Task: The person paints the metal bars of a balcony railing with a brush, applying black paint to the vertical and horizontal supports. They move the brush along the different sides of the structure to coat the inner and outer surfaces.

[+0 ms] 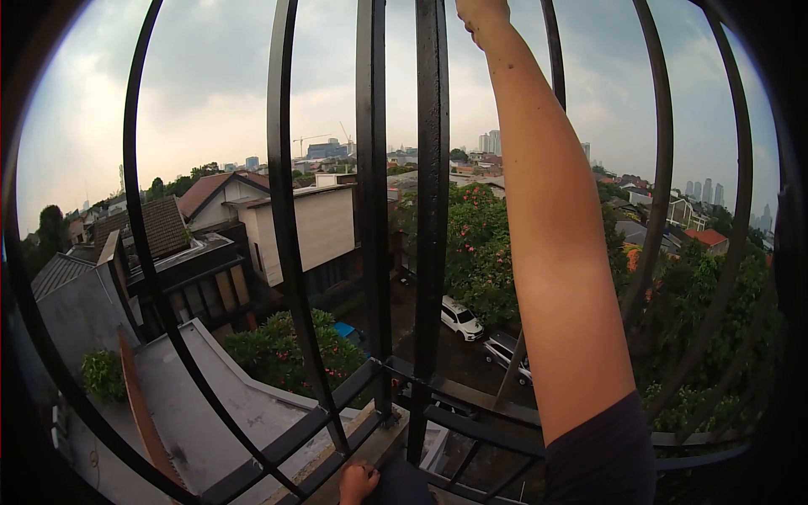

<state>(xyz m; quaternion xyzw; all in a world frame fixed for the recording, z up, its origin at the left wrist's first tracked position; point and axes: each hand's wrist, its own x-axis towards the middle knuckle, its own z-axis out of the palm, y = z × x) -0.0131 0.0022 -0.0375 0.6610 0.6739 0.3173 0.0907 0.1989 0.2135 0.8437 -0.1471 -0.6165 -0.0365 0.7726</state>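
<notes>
My right arm reaches up across the view, and my right hand (482, 15) is cut off by the top edge beside the black metal bars (433, 168). Most of its fingers are out of frame, so its grip does not show. Low in the view, my left hand (359, 481) is closed with curled fingers, just below the lower black rail (337, 461). Whatever it may hold is hidden. Dark cloth (404, 484) lies right beside it.
Beyond the bars, far below, are a flat grey roof (227, 404), a white car (461, 318), a second vehicle (508, 353), flowering trees (480, 244) and houses (303, 227). A concrete ledge (383, 438) runs under the rail. Bars curve along both sides.
</notes>
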